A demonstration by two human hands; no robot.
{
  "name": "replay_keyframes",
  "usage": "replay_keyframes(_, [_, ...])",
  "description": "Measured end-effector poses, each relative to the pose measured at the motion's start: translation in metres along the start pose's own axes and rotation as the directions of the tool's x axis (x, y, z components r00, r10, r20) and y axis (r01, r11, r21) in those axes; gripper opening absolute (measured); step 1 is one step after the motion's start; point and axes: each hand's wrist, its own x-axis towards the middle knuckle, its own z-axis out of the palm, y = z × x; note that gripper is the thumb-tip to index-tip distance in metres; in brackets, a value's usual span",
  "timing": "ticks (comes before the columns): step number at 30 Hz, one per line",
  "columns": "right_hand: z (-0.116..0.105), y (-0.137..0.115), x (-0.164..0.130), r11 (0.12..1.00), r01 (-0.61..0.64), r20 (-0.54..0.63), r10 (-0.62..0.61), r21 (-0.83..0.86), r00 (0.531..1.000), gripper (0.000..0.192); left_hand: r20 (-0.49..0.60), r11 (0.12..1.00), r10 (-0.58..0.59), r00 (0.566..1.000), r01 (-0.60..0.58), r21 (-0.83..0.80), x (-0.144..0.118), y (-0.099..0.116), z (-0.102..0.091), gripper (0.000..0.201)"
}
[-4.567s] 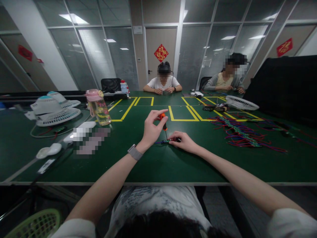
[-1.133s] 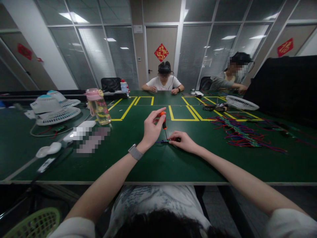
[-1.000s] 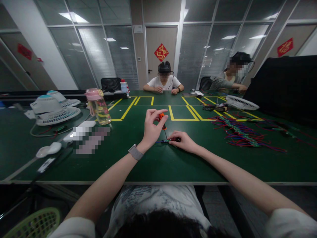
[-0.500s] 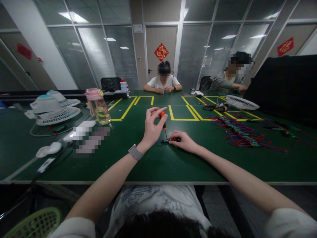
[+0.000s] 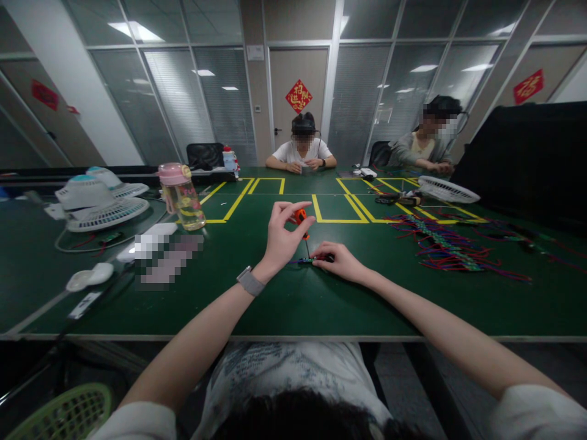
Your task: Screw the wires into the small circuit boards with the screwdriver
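My left hand (image 5: 285, 235), with a grey band at the wrist, is curled around the orange-and-black handle of a screwdriver (image 5: 301, 216). The screwdriver stands nearly upright, its thin shaft reaching down to a small green circuit board (image 5: 306, 261) on the table. Whether the tip sits in a screw is too small to make out. Beside the board, my right hand (image 5: 338, 259) rests low and pinches its right end, where dark and red wires show. Bluish wires leave the board's left end.
Several wired circuit boards (image 5: 447, 244) lie in a row to the right. Left stand a pink-lidded bottle (image 5: 182, 198) and white fans (image 5: 103, 205). Yellow tape (image 5: 342, 220) marks the green table (image 5: 348, 311). Two people sit across, one (image 5: 300, 153) straight ahead. A black panel (image 5: 527, 165) rises at right.
The fingers and thumb of my left hand have spread slightly and shifted around the screwdriver handle. My right hand and the board stay put. The person at far right has drawn an arm in.
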Motion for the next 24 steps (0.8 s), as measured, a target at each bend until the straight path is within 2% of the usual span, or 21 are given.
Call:
replay_keyframes(3, [0.0001, -0.0002, -0.0001, 1.000, 0.000, -0.003, 0.000, 0.002, 1.000, 0.017, 0.031, 1.000, -0.006, 1.000, 0.006, -0.013, -0.0001, -0.0008, -0.0003, 0.027])
replay_keyframes(8, [-0.0004, -0.0015, -0.0004, 1.000, -0.001, 0.001, 0.001, -0.002, 1.000, 0.017, 0.116, 0.974, -0.079, 0.990, 0.102, -0.202, -0.0007, -0.0008, 0.0011, 0.036])
replay_keyframes(10, [-0.0005, -0.0016, -0.0003, 1.000, -0.003, 0.002, 0.003, -0.006, 1.000, 0.017, 0.092, 0.979, -0.084, 0.992, 0.099, -0.176, -0.0007, -0.0007, 0.0011, 0.033])
replay_keyframes(13, [-0.0003, -0.0012, -0.0003, 1.000, -0.002, 0.002, 0.002, -0.012, 1.000, 0.017, 0.029, 0.998, -0.036, 0.999, 0.037, -0.045, -0.0003, -0.0015, 0.0001, 0.027])
replay_keyframes(16, [0.0000, -0.0008, -0.0002, 1.000, -0.001, -0.001, 0.001, -0.008, 1.000, 0.016, 0.043, 1.000, -0.017, 0.999, 0.017, 0.006, 0.0006, -0.0022, -0.0003, 0.029])
replay_keyframes(21, [-0.0002, -0.0005, -0.0001, 1.000, 0.000, 0.003, 0.000, -0.006, 1.000, 0.018, 0.151, 0.981, -0.056, 0.987, 0.082, -0.178, 0.0003, 0.0001, 0.0020, 0.037])
replay_keyframes(24, [0.0000, 0.0001, 0.0001, 1.000, 0.003, 0.007, -0.003, -0.008, 1.000, 0.018, 0.124, 0.982, -0.064, 0.990, 0.085, -0.169, -0.0007, 0.0014, 0.0022, 0.032])
